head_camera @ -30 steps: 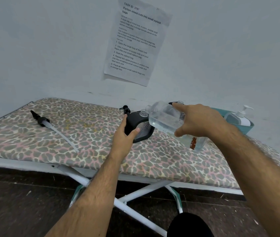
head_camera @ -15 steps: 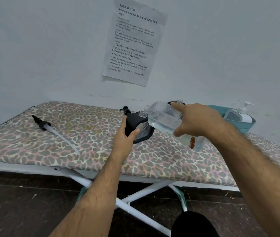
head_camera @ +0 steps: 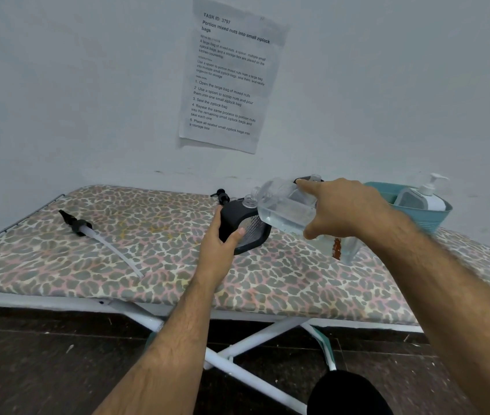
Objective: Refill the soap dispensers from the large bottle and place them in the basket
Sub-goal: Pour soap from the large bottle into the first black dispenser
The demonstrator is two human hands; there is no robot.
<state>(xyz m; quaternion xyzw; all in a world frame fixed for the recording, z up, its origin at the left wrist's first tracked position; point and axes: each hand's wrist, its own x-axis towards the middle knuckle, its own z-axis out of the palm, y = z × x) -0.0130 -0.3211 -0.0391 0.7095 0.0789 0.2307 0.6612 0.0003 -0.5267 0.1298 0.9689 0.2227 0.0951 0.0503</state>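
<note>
On the ironing board (head_camera: 267,280), a pump tube (head_camera: 100,238) lies at the left. A dispenser (head_camera: 245,227) stands mid-board, the large bottle (head_camera: 285,209) tilted just right of it. The basket (head_camera: 429,218) sits far right, holding another dispenser (head_camera: 426,199). A paper sheet (head_camera: 228,73) hangs on the wall behind.

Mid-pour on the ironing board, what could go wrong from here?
1. The clear large bottle in the right hand is tilted at the small open neck of the black-framed dispenser; liquid may miss and soak the leopard-print cover.
2. The left hand grips only the dispenser's side; it might tip.
</note>
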